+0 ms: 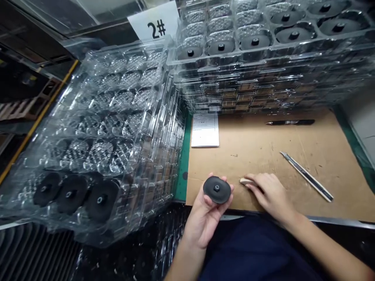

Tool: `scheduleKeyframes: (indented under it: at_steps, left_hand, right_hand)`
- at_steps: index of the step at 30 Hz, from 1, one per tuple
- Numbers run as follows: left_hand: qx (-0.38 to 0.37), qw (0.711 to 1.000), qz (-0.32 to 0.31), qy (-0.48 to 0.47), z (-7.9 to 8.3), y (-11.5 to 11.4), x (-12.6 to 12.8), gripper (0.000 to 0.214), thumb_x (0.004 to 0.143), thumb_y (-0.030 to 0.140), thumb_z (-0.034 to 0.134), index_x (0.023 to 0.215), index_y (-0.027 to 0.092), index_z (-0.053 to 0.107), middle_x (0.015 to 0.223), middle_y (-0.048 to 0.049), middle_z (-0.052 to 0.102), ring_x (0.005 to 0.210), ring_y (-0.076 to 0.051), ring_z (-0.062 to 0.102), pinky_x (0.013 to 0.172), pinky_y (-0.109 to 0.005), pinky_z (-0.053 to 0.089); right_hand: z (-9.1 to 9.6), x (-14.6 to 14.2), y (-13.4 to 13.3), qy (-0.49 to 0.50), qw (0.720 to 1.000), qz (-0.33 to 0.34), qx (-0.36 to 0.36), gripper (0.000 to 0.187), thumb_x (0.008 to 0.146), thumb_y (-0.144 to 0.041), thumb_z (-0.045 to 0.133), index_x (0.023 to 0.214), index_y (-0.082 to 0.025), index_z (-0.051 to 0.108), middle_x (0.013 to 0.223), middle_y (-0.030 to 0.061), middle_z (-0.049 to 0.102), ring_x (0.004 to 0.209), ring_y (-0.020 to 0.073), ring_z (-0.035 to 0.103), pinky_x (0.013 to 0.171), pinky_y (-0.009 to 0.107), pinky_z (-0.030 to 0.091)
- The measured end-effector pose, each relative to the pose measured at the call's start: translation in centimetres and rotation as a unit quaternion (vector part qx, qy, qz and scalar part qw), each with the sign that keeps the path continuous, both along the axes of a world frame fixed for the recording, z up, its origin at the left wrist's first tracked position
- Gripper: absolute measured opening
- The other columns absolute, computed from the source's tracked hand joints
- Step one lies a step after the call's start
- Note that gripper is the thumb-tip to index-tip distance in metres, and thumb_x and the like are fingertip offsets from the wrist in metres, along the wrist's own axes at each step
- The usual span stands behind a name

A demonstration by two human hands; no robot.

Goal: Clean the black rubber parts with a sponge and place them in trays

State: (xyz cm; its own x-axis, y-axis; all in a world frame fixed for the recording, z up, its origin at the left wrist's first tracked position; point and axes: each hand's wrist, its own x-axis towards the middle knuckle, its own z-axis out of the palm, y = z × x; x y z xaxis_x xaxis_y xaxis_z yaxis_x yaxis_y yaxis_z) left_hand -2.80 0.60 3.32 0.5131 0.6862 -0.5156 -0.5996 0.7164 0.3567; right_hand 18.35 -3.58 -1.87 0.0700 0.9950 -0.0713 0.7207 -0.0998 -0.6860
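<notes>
A black oval part (222, 193) with a small round post at its centre lies in my left hand (206, 216), post side up, its edge gripped by the fingers. To the right, my right hand (271, 193) is low over the cardboard sheet (243, 152). Its thumb and fingers pinch a small pale, whitish piece (246, 181) whose far end sticks out to the left; I cannot tell its kind. Right of that hand a cutter knife (307, 176) lies on the cardboard, blade end pointing away.
At left stands a stack of clear plastic trays (146, 128), with black oval parts (101, 201) in its front row. Another clear tray stack (263, 78) rises behind the cardboard. A printed paper slip (205, 130), a black pen (290, 122) and a "2#" sign (156, 23) are around.
</notes>
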Motion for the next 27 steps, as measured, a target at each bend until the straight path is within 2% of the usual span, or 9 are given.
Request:
scheduleKeyframes:
  at_steps: [3,5,8,9,13,16,20,25,27]
  left_hand:
    - [0.027,0.999,-0.014,0.019,0.4,0.4,0.9,0.055,0.074,0.031,0.068,0.125,0.021,0.05,0.131,-0.0129,0.05,0.118,-0.033,0.049,0.099,-0.039,0.042]
    - [0.048,0.998,-0.015,0.033,0.7,0.5,1.7,0.056,0.072,0.03,0.071,0.124,0.022,0.051,0.129,-0.011,0.052,0.118,-0.03,0.049,0.098,-0.037,0.042]
    - [0.058,0.997,-0.028,0.052,1.3,0.7,2.7,0.053,0.075,0.025,0.069,0.125,0.025,0.051,0.124,-0.0078,0.056,0.117,-0.023,0.05,0.099,-0.031,0.041]
    - [0.06,0.996,-0.035,0.058,1.5,0.7,2.9,0.052,0.075,0.023,0.069,0.124,0.026,0.052,0.122,-0.0067,0.057,0.115,-0.022,0.052,0.098,-0.03,0.042]
    - [0.071,0.995,-0.026,0.065,2.4,0.7,3.5,0.044,0.07,0.024,0.073,0.112,0.029,0.061,0.111,-0.0006,0.064,0.099,-0.015,0.061,0.089,-0.021,0.047]
    - [0.073,0.996,-0.035,0.046,2.9,0.7,3.8,0.041,0.066,0.027,0.076,0.106,0.028,0.065,0.098,0.0014,0.067,0.091,-0.009,0.062,0.083,-0.013,0.046]
    - [0.086,0.993,-0.064,0.058,3.3,0.7,3.7,0.066,0.052,0.03,0.083,0.114,0.028,0.061,0.113,-0.0034,0.063,0.1,-0.02,0.061,0.091,-0.026,0.047]
    - [0.089,0.99,-0.08,0.08,3.7,0.5,4.3,0.058,0.061,0.027,0.079,0.117,0.028,0.06,0.106,-0.0032,0.065,0.102,-0.018,0.06,0.1,-0.029,0.04]
    - [0.081,0.99,-0.094,0.071,3.8,0.6,4.3,0.057,0.06,0.027,0.08,0.115,0.027,0.061,0.104,-0.0035,0.066,0.099,-0.017,0.061,0.097,-0.028,0.042]
  right_hand:
    - [4.3,-0.2,1.3,0.049,0.999,-0.019,0.008,0.022,0.09,-0.031,0.047,0.11,-0.026,0.056,0.096,0.0005,0.062,0.079,0.0125,0.055,0.065,0.025,0.042]
    - [7.5,-1.3,2.2,0.105,0.993,-0.02,0.052,0.025,0.089,-0.027,0.049,0.114,-0.027,0.054,0.101,0.0002,0.061,0.079,0.0112,0.055,0.064,0.024,0.042]
    - [10.6,-3.7,2.8,0.111,0.978,0.046,0.173,0.025,0.088,-0.016,0.048,0.112,-0.018,0.054,0.097,0.0035,0.062,0.084,0.0137,0.054,0.075,0.029,0.04]
    - [11.0,-4.3,2.8,0.116,0.974,0.069,0.182,0.025,0.087,-0.013,0.047,0.111,-0.016,0.054,0.096,0.0042,0.063,0.084,0.0138,0.054,0.076,0.031,0.04]
    - [11.4,-4.8,3.0,0.128,0.973,0.129,0.143,0.023,0.086,-0.01,0.046,0.107,-0.014,0.056,0.093,0.0032,0.063,0.079,0.0118,0.054,0.072,0.03,0.04]
    - [11.3,-4.5,2.7,0.08,0.967,0.084,0.227,0.023,0.086,-0.01,0.047,0.106,-0.01,0.057,0.088,0.0062,0.063,0.075,0.0139,0.053,0.069,0.032,0.039]
    - [11.5,-4.3,1.5,0.096,0.962,0.104,0.234,0.029,0.082,-0.005,0.049,0.11,-0.008,0.055,0.081,0.0069,0.061,0.072,0.0137,0.051,0.066,0.031,0.039]
    - [11.7,-4.0,1.7,0.047,0.958,0.068,0.275,0.028,0.081,-0.006,0.05,0.108,-0.006,0.056,0.081,0.0085,0.061,0.072,0.016,0.052,0.065,0.033,0.038]
    - [11.7,-3.5,1.2,0.065,0.953,0.091,0.28,0.03,0.08,-0.005,0.049,0.11,-0.006,0.056,0.077,0.0074,0.06,0.072,0.0154,0.051,0.065,0.032,0.038]
